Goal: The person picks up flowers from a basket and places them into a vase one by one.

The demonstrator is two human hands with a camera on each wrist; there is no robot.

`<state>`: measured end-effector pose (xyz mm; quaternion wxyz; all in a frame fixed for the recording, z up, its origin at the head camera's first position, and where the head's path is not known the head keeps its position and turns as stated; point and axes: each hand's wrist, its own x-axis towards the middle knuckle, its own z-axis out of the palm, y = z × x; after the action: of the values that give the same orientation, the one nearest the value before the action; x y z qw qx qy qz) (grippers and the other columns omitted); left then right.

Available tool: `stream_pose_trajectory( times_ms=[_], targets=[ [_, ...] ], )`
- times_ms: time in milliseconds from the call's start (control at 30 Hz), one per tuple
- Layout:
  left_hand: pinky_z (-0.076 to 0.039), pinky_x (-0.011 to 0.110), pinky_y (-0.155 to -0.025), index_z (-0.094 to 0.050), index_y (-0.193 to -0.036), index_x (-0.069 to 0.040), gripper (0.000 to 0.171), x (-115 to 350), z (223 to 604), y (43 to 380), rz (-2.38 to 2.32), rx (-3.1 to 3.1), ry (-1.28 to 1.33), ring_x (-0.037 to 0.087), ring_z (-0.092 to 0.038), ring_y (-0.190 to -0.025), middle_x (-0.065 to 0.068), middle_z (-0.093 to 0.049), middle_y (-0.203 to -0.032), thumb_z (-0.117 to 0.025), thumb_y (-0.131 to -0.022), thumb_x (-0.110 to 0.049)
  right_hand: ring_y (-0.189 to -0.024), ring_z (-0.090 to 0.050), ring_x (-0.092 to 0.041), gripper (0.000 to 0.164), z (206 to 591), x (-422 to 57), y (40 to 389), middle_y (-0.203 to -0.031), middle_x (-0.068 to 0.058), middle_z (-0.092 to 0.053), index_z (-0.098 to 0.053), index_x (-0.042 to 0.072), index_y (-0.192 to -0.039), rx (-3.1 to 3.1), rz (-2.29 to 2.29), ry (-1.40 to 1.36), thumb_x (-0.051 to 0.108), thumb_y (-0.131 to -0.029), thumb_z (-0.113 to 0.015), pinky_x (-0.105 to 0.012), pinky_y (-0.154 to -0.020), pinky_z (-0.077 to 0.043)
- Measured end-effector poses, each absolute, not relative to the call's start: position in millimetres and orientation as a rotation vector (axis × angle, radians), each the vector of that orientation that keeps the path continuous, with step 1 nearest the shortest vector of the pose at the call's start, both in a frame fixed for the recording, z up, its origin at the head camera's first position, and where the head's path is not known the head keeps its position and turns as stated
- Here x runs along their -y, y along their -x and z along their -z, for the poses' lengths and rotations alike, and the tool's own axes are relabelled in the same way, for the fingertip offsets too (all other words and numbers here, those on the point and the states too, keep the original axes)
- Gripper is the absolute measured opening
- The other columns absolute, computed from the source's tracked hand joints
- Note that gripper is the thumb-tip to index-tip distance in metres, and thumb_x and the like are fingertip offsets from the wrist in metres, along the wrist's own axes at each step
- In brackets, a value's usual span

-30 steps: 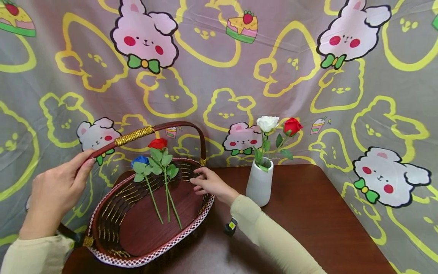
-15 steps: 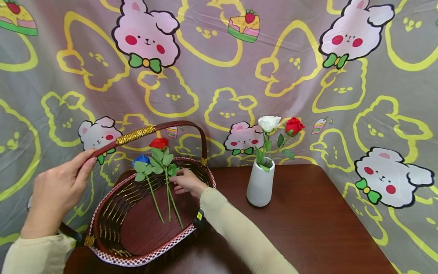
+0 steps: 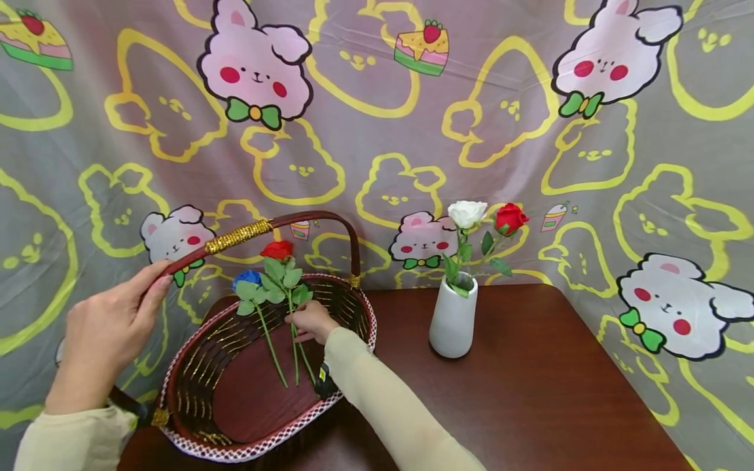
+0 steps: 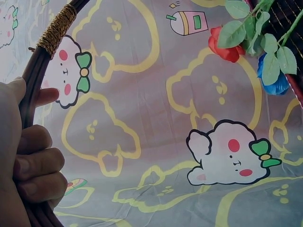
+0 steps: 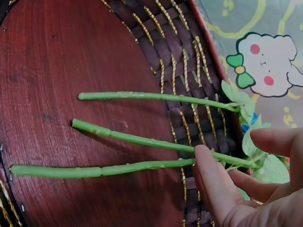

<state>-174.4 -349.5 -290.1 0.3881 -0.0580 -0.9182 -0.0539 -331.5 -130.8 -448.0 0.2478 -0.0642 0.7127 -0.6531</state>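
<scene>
In the head view my left hand [image 3: 108, 333] grips the handle [image 3: 241, 234] of a dark woven basket [image 3: 191, 379], which stays tilted toward me; curled fingers [image 4: 40, 163] show round it in the left wrist view. Inside the basket lie a blue rose [image 3: 248, 279] and a red rose [image 3: 277, 250], their blooms against the far rim. Three green stems [image 5: 135, 138] stretch over the red-brown basket floor. Over two of these stems is my right hand [image 3: 312, 322]; in the right wrist view one fingertip is at the stems, with a gap to the raised finger [image 5: 272, 142].
A white vase [image 3: 453, 320] holding a white rose [image 3: 467, 213] and another red rose [image 3: 510, 218] stands right of the basket on the brown table [image 3: 530, 366]. A cartoon-printed cloth [image 3: 377, 131] hangs behind.
My right hand has moved left and inward, from the basket's right rim to the stems. The left hand keeps hold of the handle. The roses look unmoved.
</scene>
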Motion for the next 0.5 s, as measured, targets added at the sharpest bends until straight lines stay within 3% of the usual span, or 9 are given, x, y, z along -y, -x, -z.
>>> stream_pose_trajectory(
  times_ms=[267,400,500],
  targets=[
    [-0.028,0.044,-0.046,-0.066,-0.130,-0.011,0.031,348.9,290.1,173.8,0.145,2.331,0.139,0.033,-0.049,-0.049,0.021,-0.067,-0.073,-0.056,-0.107,-0.031,-0.104,-0.066,-0.037,0.023,453.2,132.6,333.2,-0.106,-0.014,-0.060,-0.058,-0.005,-0.116,-1.922,1.789,0.145,-0.002,-0.095,-0.068,-0.045,-0.089,-0.060],
    [-0.029,0.047,-0.046,-0.066,-0.130,-0.012,0.032,349.0,290.2,174.1,0.152,2.327,0.139,0.036,-0.051,-0.049,0.022,-0.068,-0.075,-0.056,-0.108,-0.032,-0.102,-0.070,-0.038,0.034,456.6,134.4,336.2,-0.107,-0.018,-0.065,-0.057,-0.009,-0.126,-1.913,1.810,0.126,-0.007,-0.094,-0.067,-0.042,-0.085,-0.061],
    [-0.031,0.053,-0.047,-0.066,-0.130,-0.012,0.030,348.6,290.4,174.1,0.151,2.316,0.152,0.039,-0.053,-0.050,0.024,-0.070,-0.079,-0.056,-0.107,-0.030,-0.090,-0.071,-0.033,0.040,458.6,135.4,338.8,-0.107,-0.019,-0.062,-0.056,-0.011,-0.129,-1.910,1.826,0.109,-0.011,-0.092,-0.069,-0.041,-0.082,-0.062]
  ],
)
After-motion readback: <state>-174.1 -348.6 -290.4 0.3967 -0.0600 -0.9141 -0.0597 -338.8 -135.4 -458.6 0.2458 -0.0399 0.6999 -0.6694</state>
